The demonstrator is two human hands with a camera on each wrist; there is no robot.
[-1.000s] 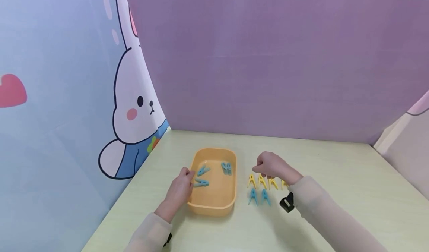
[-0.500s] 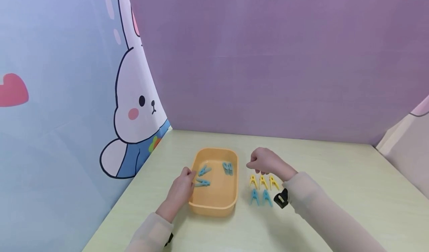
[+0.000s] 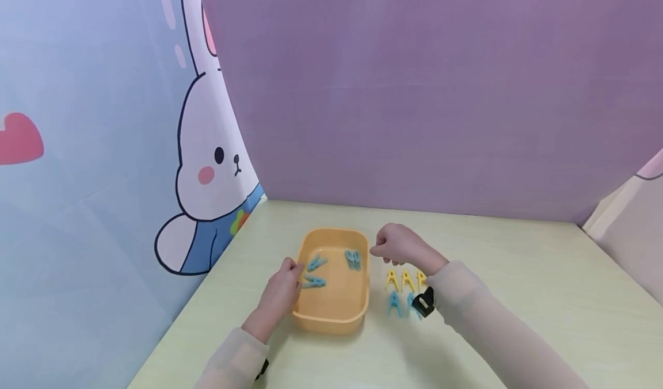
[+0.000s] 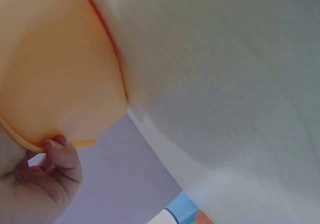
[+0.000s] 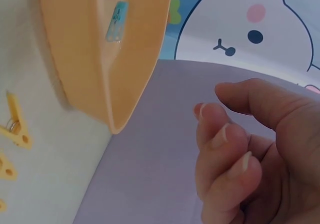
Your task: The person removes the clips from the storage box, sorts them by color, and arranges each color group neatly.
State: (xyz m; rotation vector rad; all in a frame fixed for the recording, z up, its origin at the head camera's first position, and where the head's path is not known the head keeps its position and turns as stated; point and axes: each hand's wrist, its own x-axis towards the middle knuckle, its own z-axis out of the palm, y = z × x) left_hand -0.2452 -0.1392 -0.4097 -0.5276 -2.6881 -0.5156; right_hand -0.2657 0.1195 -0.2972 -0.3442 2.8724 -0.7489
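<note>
1. Two bare hands work at a pale green table (image 3: 518,274), either side of an orange tub (image 3: 331,320) — the left hand (image 3: 279,294) at the tub's left rim, the right hand (image 3: 401,250) just beyond its far right corner.
2. Left hand: fingers curl over the rim and grip it; the left wrist view shows a fingertip (image 4: 59,145) pressed on the tub's edge (image 4: 30,144).
3. Right hand: held above the table with fingers loosely curled and thumb near the fingertips; the right wrist view shows the fingers (image 5: 225,139) bent inward with nothing between them.
4. Three blue pegs lie inside the tub — one at the far right (image 3: 353,258), two on the left side (image 3: 313,262) (image 3: 313,282), close to the left hand's fingertips.
5. Right of the tub, on the table, stands a row of yellow pegs (image 3: 392,279) (image 3: 407,280), with a third (image 3: 420,277) partly hidden behind the right wrist.
6. Nearer than that row lie two more blue pegs (image 3: 393,302) (image 3: 411,305), the second partly covered by a black wrist-worn device (image 3: 425,302).
7. Behind the table: a purple wall (image 3: 414,90) at the far side, and a blue panel with a cartoon rabbit (image 3: 212,164) on the left.
</note>
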